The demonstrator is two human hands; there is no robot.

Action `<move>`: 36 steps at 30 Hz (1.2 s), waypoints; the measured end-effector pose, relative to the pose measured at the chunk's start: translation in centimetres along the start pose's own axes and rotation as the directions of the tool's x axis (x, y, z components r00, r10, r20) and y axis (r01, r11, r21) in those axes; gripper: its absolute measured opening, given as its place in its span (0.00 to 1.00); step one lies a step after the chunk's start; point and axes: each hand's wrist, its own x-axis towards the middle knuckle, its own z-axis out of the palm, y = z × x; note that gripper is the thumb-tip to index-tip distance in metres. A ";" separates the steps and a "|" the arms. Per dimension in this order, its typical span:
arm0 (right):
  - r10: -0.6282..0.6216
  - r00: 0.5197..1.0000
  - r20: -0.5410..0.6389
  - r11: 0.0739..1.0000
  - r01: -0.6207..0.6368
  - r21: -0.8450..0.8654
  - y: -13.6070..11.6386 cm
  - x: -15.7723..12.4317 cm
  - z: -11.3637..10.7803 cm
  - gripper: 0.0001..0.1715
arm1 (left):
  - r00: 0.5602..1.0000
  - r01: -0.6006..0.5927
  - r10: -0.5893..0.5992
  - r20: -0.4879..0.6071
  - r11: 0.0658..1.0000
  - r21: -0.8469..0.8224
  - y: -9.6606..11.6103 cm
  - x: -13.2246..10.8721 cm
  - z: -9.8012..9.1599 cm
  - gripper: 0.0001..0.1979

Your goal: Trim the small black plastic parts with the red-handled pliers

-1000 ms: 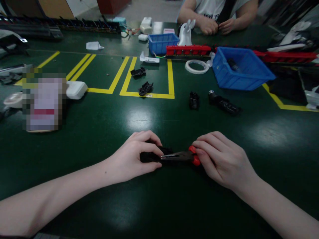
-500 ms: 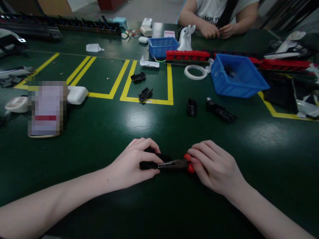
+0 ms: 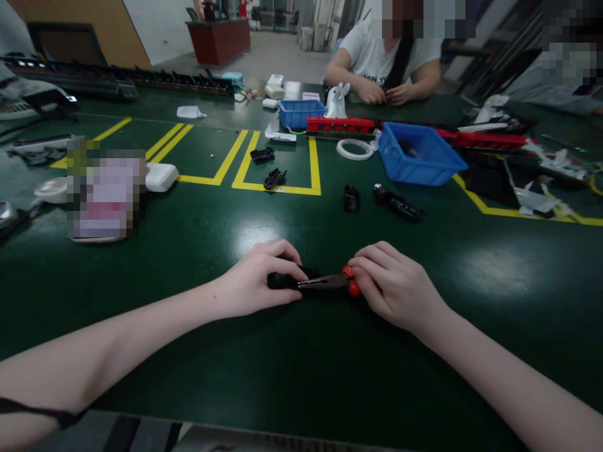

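Note:
My right hand [image 3: 396,282] is closed around the red handles of a pair of needle-nose pliers [image 3: 330,282]. Their narrow jaws point left and meet a black part [image 3: 282,280] at its near right end. That black part is pinched between the thumb and fingers of my left hand [image 3: 264,279]; its exact kind is hard to make out, since the fingers cover much of it. Both hands are low over the green table [image 3: 301,364]. Whether the jaw tips grip the part or only touch it, I cannot tell.
Beyond my hands lie black plastic pieces [image 3: 398,204] and a roll of white tape [image 3: 354,149]. A blue bin [image 3: 419,154] stands at the right, a smaller blue bin [image 3: 301,114] farther back. A phone [image 3: 108,198] lies left. Across the table sits a person [image 3: 377,69].
The camera view has tilted up, showing more of the room and the table's near edge. Both hands keep the same hold on the black part and the pliers.

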 end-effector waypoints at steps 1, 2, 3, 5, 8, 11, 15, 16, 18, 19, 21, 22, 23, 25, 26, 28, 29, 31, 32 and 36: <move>-0.005 1.000 -0.006 1.000 0.005 -0.007 0.0 0.0 0.0 0.17 | 1.000 -0.003 0.003 0.002 1.000 0.007 0.0 0.0 0.0 0.08; -0.009 1.000 -0.007 1.000 0.009 -0.013 -0.1 -0.1 0.0 0.17 | 1.000 -0.007 0.007 0.003 1.000 0.013 0.0 0.0 0.0 0.08; -0.010 1.000 -0.006 1.000 0.010 -0.017 -0.1 -0.1 0.1 0.17 | 1.000 -0.012 0.011 0.003 1.000 0.020 -0.1 0.0 0.0 0.08; -0.002 1.000 -0.004 1.000 0.002 -0.022 -0.2 -0.2 0.1 0.17 | 1.000 -0.031 0.031 -0.004 0.999 0.032 -0.1 0.0 0.1 0.09; 0.017 1.000 -0.020 1.000 -0.018 -0.018 -0.2 -0.3 0.1 0.17 | 0.998 -0.065 0.066 -0.013 0.997 0.045 -0.3 0.0 0.2 0.09; 0.029 0.998 -0.049 0.999 -0.030 -0.019 -0.3 -0.4 0.1 0.16 | 0.997 -0.068 0.070 -0.030 0.997 0.047 -0.3 -0.1 0.4 0.08; 0.021 0.995 -0.103 0.999 -0.024 -0.033 -0.3 -0.7 -0.2 0.15 | 0.997 -0.067 0.069 -0.030 0.996 0.050 -0.3 -0.2 0.4 0.08; 0.017 0.993 -0.121 0.999 -0.021 -0.033 -0.2 -0.7 -0.3 0.15 | 0.997 -0.071 0.072 -0.023 0.996 0.048 -0.4 -0.2 0.4 0.08; 0.011 0.988 -0.154 0.999 -0.016 -0.034 -0.1 -0.9 -0.6 0.15 | 0.997 -0.076 0.077 -0.012 0.996 0.045 -0.4 -0.2 0.3 0.09; 0.010 0.987 -0.161 0.999 -0.016 -0.036 0.0 -0.9 -0.7 0.15 | 0.997 -0.077 0.077 -0.008 0.996 0.044 -0.4 -0.2 0.2 0.09; 0.016 0.988 -0.156 0.999 -0.023 -0.045 0.2 -1.1 -0.9 0.15 | 0.997 -0.076 0.076 -0.005 0.996 0.046 -0.2 -0.2 0.2 0.09; 0.020 0.989 -0.147 0.998 -0.028 -0.051 0.3 -1.1 -1.0 0.15 | 0.997 -0.076 0.076 -0.010 0.996 0.050 -0.1 -0.3 0.2 0.09; 0.024 0.990 -0.135 0.998 -0.032 -0.058 0.4 -1.2 -1.0 0.15 | 0.997 -0.077 0.078 -0.019 0.996 0.055 0.1 -0.3 0.2 0.09; 0.032 0.993 -0.112 0.996 -0.041 -0.077 0.6 -1.2 -1.0 0.15 | 0.995 -0.083 0.087 -0.046 0.994 0.075 0.5 -0.5 0.2 0.08; 0.038 0.994 -0.106 0.995 -0.047 -0.088 0.8 -1.2 -1.0 0.16 | 0.994 -0.089 0.094 -0.055 0.992 0.090 0.7 -0.7 0.3 0.08; 0.060 0.993 -0.100 0.991 -0.072 -0.114 1.1 -1.1 -0.9 0.16 | 0.992 -0.099 0.108 -0.063 0.986 0.131 1.0 -0.9 0.4 0.08; 0.078 0.992 -0.096 0.988 -0.090 -0.127 1.3 -1.1 -0.8 0.17 | 0.991 -0.103 0.114 -0.063 0.983 0.155 1.2 -1.0 0.5 0.07; 0.119 0.990 -0.077 0.981 -0.129 -0.147 1.6 -1.1 -0.7 0.18 | 0.989 -0.112 0.128 -0.071 0.973 0.202 1.3 -1.0 0.6 0.06; 0.138 0.989 -0.060 0.977 -0.146 -0.155 1.8 -1.0 -0.6 0.18 | 0.988 -0.119 0.139 -0.074 0.967 0.224 1.2 -1.1 0.7 0.06; 0.155 0.988 -0.017 0.974 -0.156 -0.167 2.1 -0.9 -0.4 0.18 | 0.978 -0.166 0.194 -0.077 0.947 0.276 0.7 -0.9 1.1 0.05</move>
